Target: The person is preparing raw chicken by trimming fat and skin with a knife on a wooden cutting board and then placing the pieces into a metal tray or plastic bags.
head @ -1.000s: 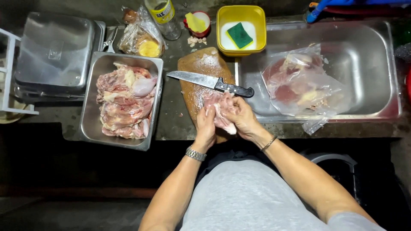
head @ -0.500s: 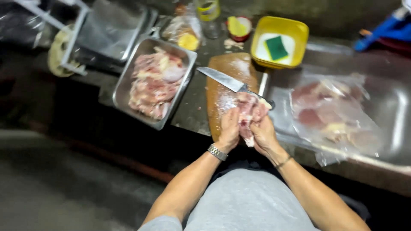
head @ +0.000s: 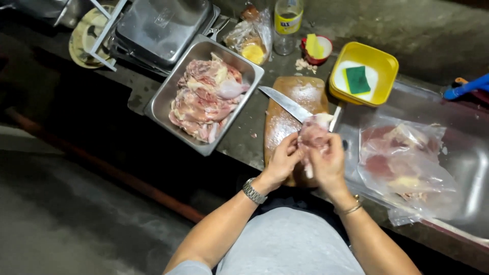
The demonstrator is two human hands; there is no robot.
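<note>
Dim concrete surface (head: 244, 137); left hand (head: 283, 163) and right hand (head: 326, 164) fingers closed on pale raw meat piece (head: 313, 136); grip firmly above brown wooden cutting board (head: 293, 114); steel knife (head: 285, 103) lies clear.

both forearms reach forward, left hand (head: 281, 162) and right hand (head: 327, 162) close together, fingers curled in a pinching grip.

knife (head: 285, 103): handle hidden behind meat piece (head: 313, 136) | sink (head: 466, 153): cut off at right edge
</note>
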